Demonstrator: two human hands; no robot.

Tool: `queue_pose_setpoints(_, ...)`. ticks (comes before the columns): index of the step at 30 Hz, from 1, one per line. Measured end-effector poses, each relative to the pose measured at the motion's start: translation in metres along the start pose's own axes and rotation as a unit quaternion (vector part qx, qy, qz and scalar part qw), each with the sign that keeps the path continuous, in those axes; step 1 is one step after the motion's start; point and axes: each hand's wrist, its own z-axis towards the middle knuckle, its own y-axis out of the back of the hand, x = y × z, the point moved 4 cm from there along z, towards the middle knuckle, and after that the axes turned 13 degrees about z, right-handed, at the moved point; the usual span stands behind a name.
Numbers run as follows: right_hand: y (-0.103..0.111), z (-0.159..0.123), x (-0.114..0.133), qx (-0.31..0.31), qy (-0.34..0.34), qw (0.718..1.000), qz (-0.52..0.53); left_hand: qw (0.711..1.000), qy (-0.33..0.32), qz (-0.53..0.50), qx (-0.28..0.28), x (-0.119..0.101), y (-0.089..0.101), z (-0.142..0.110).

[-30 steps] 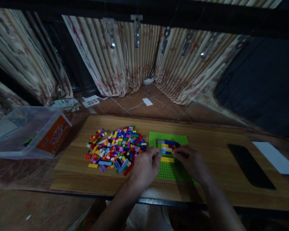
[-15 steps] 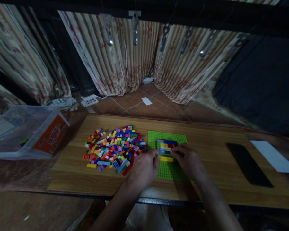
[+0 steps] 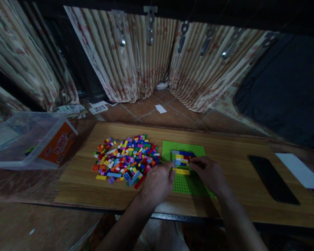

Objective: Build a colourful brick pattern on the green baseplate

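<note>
A green baseplate (image 3: 183, 188) lies on the wooden board, bearing a low block of toy bricks (image 3: 183, 158) in grey, blue, white, red and yellow. A yellow brick row (image 3: 182, 172) runs along its near side. At the block's left edge, my left hand (image 3: 158, 179) is closed, thumb and forefinger together over the plate. My right hand (image 3: 208, 172) pinches at the block's right edge, fingertips touching or nearly touching the bricks. Whatever lies between the fingertips of either hand is too small and dark to make out.
Left of the baseplate spreads a pile of loose mixed bricks (image 3: 128, 158). A clear plastic bin (image 3: 34, 139) with an orange label stands beyond the board's (image 3: 78, 188) left end. To the right lie a black flat object (image 3: 273, 179) and a white sheet (image 3: 300, 170).
The view has shifted slightly, so the board and bricks appear a little farther right. Both hands stay at the brick block's sides, their fingers barely changed.
</note>
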Motion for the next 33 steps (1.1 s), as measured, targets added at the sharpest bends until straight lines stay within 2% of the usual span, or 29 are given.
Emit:
queue_pose_setpoints(8, -0.0009, 0.0016, -0.0002, -0.030, -0.046, 0.998, 0.014, 1.000, 0.000, 0.016, 0.018, -0.0007, -0.0010, -0.0007)
queue_pose_setpoints(17, -0.0048, 0.0023, -0.0036, -0.040, -0.025, 0.999, 0.016, 0.999, -0.001, 0.026, 0.024, -0.0016, -0.0026, -0.0017)
queue_pose_setpoints(33, -0.0074, 0.0040, -0.0027, -0.040, -0.050, 0.998, 0.012, 0.998, -0.014, 0.044, 0.046, -0.0054, -0.0044, -0.0021)
